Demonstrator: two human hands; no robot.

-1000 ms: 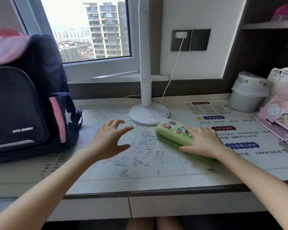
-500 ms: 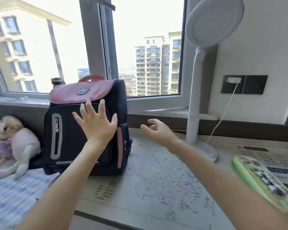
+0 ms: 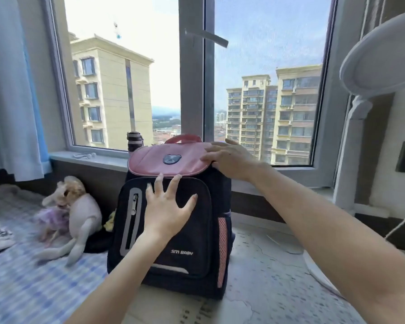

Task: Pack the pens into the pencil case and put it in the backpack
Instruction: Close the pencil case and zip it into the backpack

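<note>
Backpack (image 3: 173,286) upright on the desk (image 3: 267,277) — our left hand (image 3: 166,211) lay spread on its front pocket (image 3: 197,235), right hand (image 3: 229,160) flat on the pink lid (image 3: 159,163), neither gripping — soft fabric, we judged, best opened at the lid's rim.

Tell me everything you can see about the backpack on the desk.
The backpack stands upright on the desk below the window, closed. It looks like dark navy fabric with a pink top flap bearing a small bear badge, a pink carry handle, a grey-trimmed vertical zip on the front pocket, white lettering and a pink mesh side pocket. The left hand is spread flat on the front pocket; the right hand rests on the flap's right corner.
</note>
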